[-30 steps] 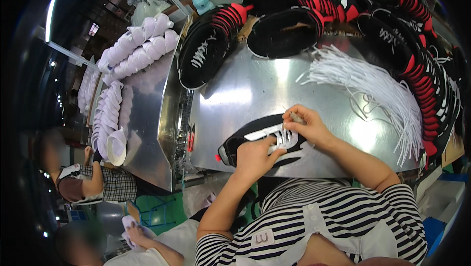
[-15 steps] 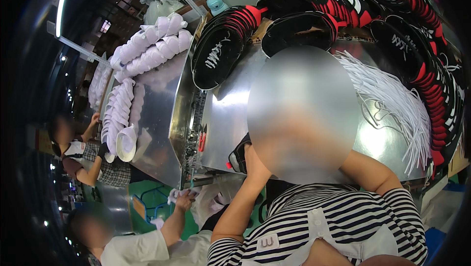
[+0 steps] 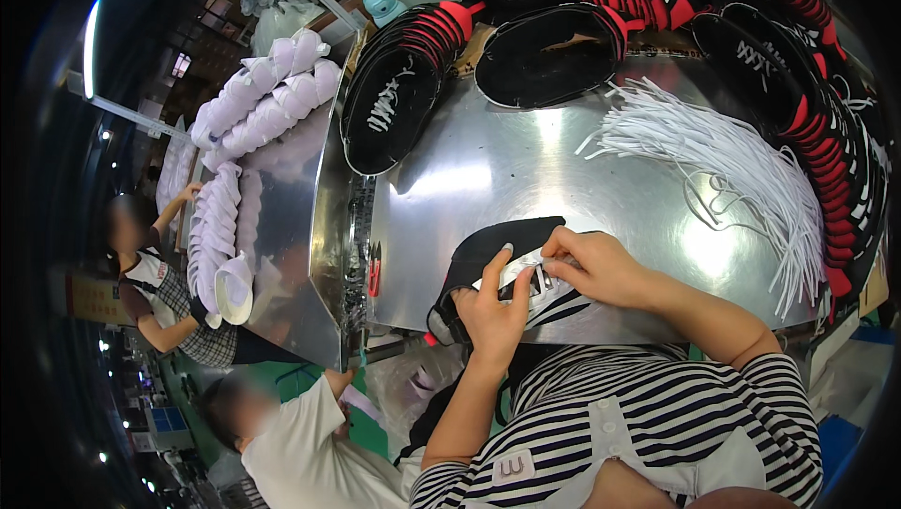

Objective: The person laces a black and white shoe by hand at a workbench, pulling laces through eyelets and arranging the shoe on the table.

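Note:
A black shoe upper with white stripes [image 3: 496, 243] lies at the near edge of the metal table. My left hand [image 3: 490, 312] grips it at its left part, thumb and index finger spread beside the white eyelet strip [image 3: 539, 289]. Bent over the same strip, my right hand [image 3: 605, 267] has its fingertips pinched together at the eyelets. Whatever sits between those fingertips is too small to make out. To the right spreads a loose bundle of white shoelaces [image 3: 741, 176].
Stacked black and red shoe uppers [image 3: 392, 115] line the table's back, continuing down the right side [image 3: 831, 199]. Red-handled snips [image 3: 374, 271] rest by the left edge. On a neighbouring table are rows of white shoe parts [image 3: 214, 237]. Two people work at the left.
My hands and the shoe upper, largely blurred out before, now show plainly. The view has shifted slightly. At lower left, the person in the white top has turned and lowered an arm.

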Tool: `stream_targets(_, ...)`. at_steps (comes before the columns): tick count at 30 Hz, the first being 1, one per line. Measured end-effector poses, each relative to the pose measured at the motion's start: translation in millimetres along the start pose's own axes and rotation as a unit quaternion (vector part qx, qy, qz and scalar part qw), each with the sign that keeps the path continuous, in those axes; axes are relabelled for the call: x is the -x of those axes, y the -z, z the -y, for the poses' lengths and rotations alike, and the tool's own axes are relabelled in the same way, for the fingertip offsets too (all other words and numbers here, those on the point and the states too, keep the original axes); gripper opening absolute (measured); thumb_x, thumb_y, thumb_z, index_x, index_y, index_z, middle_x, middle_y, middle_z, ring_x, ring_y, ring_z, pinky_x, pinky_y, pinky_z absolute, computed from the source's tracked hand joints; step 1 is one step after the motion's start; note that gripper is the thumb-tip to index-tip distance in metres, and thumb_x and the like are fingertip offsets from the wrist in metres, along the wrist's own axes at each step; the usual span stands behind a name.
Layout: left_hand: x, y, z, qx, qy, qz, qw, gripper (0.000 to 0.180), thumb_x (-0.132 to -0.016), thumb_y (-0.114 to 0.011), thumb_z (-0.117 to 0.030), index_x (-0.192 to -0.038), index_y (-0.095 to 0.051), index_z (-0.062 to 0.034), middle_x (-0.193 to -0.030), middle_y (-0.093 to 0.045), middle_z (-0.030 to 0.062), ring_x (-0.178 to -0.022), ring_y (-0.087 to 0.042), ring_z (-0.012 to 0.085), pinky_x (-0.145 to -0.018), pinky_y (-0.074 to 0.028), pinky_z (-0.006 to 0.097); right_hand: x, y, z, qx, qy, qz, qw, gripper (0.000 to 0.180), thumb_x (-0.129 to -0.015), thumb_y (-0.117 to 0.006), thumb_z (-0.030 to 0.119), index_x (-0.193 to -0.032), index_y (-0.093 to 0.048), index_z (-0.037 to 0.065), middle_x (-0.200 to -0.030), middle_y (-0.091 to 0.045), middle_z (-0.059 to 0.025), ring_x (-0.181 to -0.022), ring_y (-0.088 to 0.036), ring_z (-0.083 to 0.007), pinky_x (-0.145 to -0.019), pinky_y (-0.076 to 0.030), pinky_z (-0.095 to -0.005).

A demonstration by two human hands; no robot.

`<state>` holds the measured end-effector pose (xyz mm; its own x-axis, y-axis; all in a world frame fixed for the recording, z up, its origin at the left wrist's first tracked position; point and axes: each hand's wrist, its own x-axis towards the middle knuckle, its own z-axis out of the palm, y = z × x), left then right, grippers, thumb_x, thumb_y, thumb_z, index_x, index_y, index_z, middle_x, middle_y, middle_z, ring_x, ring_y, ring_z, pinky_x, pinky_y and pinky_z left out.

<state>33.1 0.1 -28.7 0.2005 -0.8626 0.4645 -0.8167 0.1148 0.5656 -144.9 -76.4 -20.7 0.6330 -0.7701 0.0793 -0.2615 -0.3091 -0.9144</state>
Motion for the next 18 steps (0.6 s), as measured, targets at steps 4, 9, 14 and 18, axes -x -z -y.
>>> stream_targets(4,-0.4,-2.0,1.3,0.018,-0.009,-0.01,1.0,0.032,-0.077,-0.079,-0.019,-0.105,-0.07,-0.0065,-0.094,-0.07,0.0137,-0.087,-0.064,0.0306,-0.085,-0.043,0.039,-0.4,2.4,-2.2,0.011,0.0,0.008,1.0,0.016,-0.091,-0.061,0.017,-0.098,-0.058,0.004,-0.083,-0.069,-0.015,-0.075,-0.067,-0.0314,-0.068,-0.051,-0.0383)
stream_targets(9,3.4,-0.1,0.4,0.004,0.016,0.005,1.0,0.034,-0.077,-0.079,-0.018,-0.106,-0.07,-0.0043,-0.098,-0.069,0.0155,-0.087,-0.064,0.0317,-0.083,-0.045,0.037,0.3,3.5,-0.8,-0.021,-0.013,0.009,1.0,0.015,-0.091,-0.063,0.016,-0.095,-0.061,0.003,-0.08,-0.069,-0.0128,-0.072,-0.068,-0.027,-0.066,-0.05,-0.0335)
stream_targets(14,4.0,3.7,-5.3,0.036,-0.001,0.047,0.998,0.035,-0.08,-0.074,-0.008,-0.114,-0.068,-0.0026,-0.097,-0.07,0.0151,-0.089,-0.065,0.0262,-0.084,-0.047,0.033,-10.6,2.5,-2.2,0.08,-0.007,0.029,0.996,0.011,-0.084,-0.064,0.013,-0.087,-0.062,0.003,-0.075,-0.068,-0.0136,-0.073,-0.067,-0.0324,-0.064,-0.05,-0.0413)
stream_targets(18,1.2,8.5,-10.1,0.056,-0.055,0.068,0.995,0.034,-0.082,-0.065,0.0,-0.117,-0.066,-0.0001,-0.098,-0.071,0.0148,-0.088,-0.068,0.0264,-0.083,-0.048,0.033,-28.4,-13.7,3.5,0.176,0.036,0.058,0.982,0.014,-0.079,-0.063,0.008,-0.091,-0.06,0.001,-0.073,-0.066,-0.0152,-0.073,-0.067,-0.0345,-0.063,-0.051,-0.0437)
